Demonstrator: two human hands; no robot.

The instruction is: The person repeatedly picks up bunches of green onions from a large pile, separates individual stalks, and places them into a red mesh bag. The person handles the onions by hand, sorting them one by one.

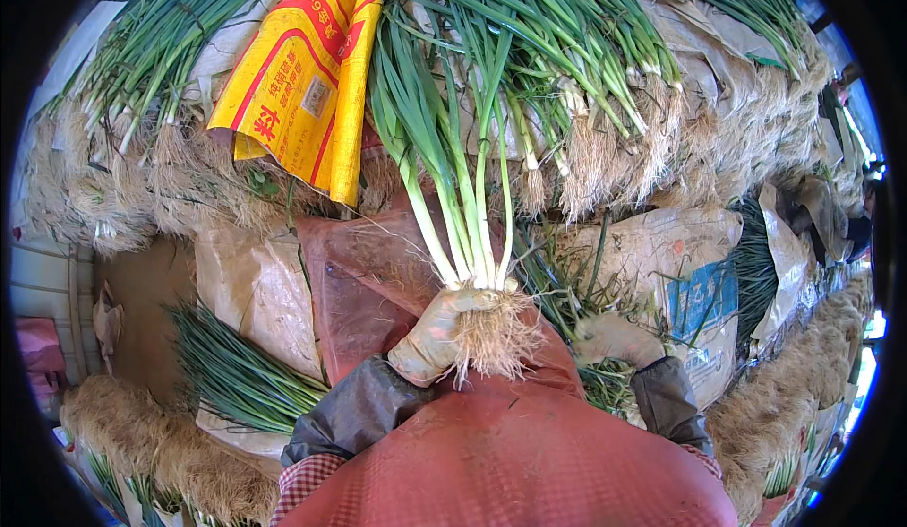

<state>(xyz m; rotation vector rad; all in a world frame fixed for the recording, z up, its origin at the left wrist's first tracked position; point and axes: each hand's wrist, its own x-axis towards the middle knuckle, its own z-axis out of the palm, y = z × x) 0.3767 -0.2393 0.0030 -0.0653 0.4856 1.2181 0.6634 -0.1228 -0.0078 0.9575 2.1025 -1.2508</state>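
Note:
In the middle of the view, my gloved left hand grips a small bunch of green onions just above the roots. The white stems stand up out of the fist, and the green leaves fan away from me. Pale, stringy roots hang out below my fingers. To the right, my gloved right hand is blurred, over loose trimmed leaves; whether its fingers hold anything is unclear. A translucent red plastic apron covers my lap beneath both hands.
Heaped green onions with matted roots line the far side. A yellow and red printed sack lies over them. At the left rests a bundle of green onions on a pale sack. Another woven sack lies at the right.

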